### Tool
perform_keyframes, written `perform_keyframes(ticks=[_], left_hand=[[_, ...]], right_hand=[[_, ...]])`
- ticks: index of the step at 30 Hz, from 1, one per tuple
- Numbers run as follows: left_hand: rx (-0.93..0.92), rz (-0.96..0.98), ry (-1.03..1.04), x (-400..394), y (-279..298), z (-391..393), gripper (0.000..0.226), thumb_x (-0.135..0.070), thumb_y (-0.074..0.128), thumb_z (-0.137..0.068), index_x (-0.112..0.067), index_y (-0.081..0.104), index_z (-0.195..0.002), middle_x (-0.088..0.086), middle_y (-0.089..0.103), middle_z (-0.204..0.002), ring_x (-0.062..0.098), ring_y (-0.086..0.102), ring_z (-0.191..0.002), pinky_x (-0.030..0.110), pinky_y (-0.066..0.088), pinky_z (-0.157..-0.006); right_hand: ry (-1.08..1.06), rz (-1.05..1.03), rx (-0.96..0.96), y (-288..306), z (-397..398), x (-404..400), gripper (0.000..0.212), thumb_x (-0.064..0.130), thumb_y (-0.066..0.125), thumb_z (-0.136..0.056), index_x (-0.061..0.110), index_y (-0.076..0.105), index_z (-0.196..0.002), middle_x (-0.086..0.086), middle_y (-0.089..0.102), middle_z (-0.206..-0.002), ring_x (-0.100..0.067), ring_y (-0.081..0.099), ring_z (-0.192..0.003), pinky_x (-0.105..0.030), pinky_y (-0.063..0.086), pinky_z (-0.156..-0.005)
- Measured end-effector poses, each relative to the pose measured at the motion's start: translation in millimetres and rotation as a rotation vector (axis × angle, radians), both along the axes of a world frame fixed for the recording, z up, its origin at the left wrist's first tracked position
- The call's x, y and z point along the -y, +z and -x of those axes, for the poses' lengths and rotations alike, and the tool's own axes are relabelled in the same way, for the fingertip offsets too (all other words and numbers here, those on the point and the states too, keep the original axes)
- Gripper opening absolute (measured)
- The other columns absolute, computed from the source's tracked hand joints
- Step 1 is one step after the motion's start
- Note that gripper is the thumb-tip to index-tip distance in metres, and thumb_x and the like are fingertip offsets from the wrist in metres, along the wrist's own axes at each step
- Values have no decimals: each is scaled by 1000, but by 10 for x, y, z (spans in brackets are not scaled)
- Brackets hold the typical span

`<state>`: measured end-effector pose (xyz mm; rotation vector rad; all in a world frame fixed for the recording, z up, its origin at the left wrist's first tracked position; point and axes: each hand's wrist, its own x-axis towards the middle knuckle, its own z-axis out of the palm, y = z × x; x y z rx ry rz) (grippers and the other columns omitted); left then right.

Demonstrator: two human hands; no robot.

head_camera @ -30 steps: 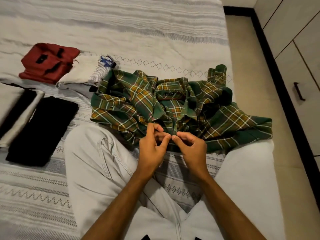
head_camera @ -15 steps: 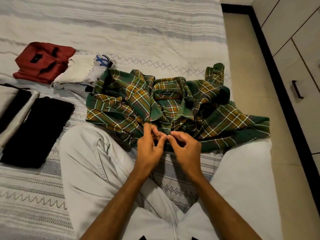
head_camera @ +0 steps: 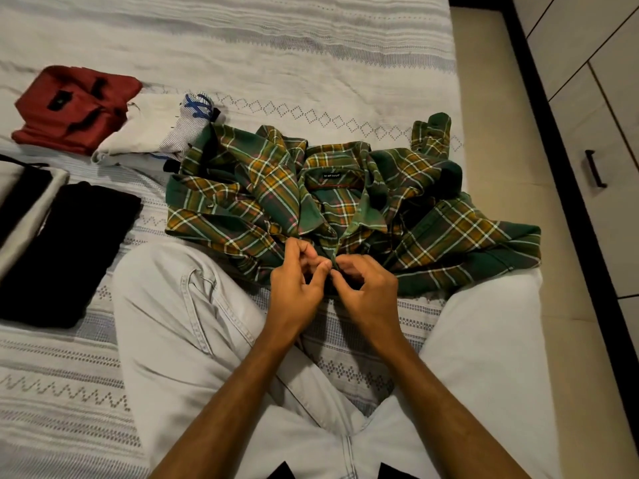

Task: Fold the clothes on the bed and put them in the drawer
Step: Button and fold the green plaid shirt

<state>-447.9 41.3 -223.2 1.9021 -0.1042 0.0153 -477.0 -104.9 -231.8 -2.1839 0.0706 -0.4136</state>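
Observation:
A green and yellow plaid shirt [head_camera: 432, 229] lies rumpled on the bed, collar up and facing me, its sleeves bunched to both sides. My left hand [head_camera: 297, 285] and my right hand [head_camera: 366, 288] meet at the shirt's front placket just below the collar. Both pinch the cloth there with thumb and fingertips. The button itself is hidden by my fingers. The drawers [head_camera: 598, 108] with a dark handle stand across the floor strip on the right.
Folded clothes lie at the left: a red piece [head_camera: 76, 108], a white one with a striped part [head_camera: 155, 133], a black one [head_camera: 69, 250] and a grey-and-black one [head_camera: 20, 209]. My legs in light jeans [head_camera: 193, 326] spread on the patterned bedspread [head_camera: 276, 63].
Both hands have stayed pinched together at the placket, with only small finger shifts. The camera has drifted slightly.

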Motion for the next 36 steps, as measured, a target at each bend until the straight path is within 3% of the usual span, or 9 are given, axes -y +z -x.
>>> perform_keyframes(ticks=[3,9,20,23,25,28,30,34,36], left_hand=[[15,-20,6,15,29,1,16,-17,65,-103,-21,50,-105,-10,75,-87,1,67,-70,11,45,-59],[-33,72,-6,27,40,18,9,-13,55,-108,-19,49,-111,-9,74,-90,4,70,-80,12,49,-66],[-111,-10,-91,86,13,63,40,-13,53,-107,-40,50,-137,-10,73,-100,4,69,-92,23,53,-78],[-125,-2,-10,99,67,134,27,-16,54,-108,-27,52,-132,-8,71,-96,4,68,-85,29,52,-71],[-45,-3,30,13,207,67,14,-22,55,-108,-24,54,-121,-8,69,-91,9,66,-79,34,53,-66],[210,-211,-93,-195,524,-378,3,-36,51,-107,-33,54,-107,-19,57,-96,7,57,-91,23,47,-73],[307,-365,-160,-272,687,-851,9,-40,51,-106,-32,52,-105,-17,54,-98,7,52,-95,25,45,-78],[152,-790,-181,-103,756,-1833,56,-56,62,-95,-16,49,-131,8,56,-125,29,50,-116,47,48,-96],[-83,-1085,-293,19,682,-2168,80,-62,67,-89,-15,39,-147,15,50,-144,37,44,-134,53,40,-109]], right_hand=[[15,28,-4,1,-34,21,19,17,82,-90,12,75,-107,1,73,-99,-4,68,-87,-24,58,-79],[17,-9,-27,16,-93,64,17,23,81,-89,18,78,-105,5,75,-96,-3,69,-84,-26,60,-75],[-100,64,-102,164,-183,8,9,13,65,-96,21,61,-97,12,54,-82,-2,54,-71,-15,39,-61],[54,241,-304,330,-233,43,15,29,62,-100,23,68,-111,5,69,-93,-11,64,-81,-34,54,-70],[125,352,-340,553,-337,192,19,41,61,-98,30,74,-107,10,74,-86,-9,68,-76,-34,58,-67],[-39,324,-89,962,-768,574,11,37,59,-100,32,68,-97,16,65,-77,1,61,-63,-19,53,-57],[-111,323,-45,1129,-1227,750,16,42,58,-100,29,68,-100,11,70,-85,-4,64,-69,-23,55,-62],[140,745,-495,1009,-2004,713,57,60,60,-94,22,56,-135,-6,64,-126,-27,60,-117,-53,48,-104],[226,931,-680,896,-2181,649,50,54,62,-93,21,56,-130,-7,63,-123,-31,59,-121,-62,35,-113]])
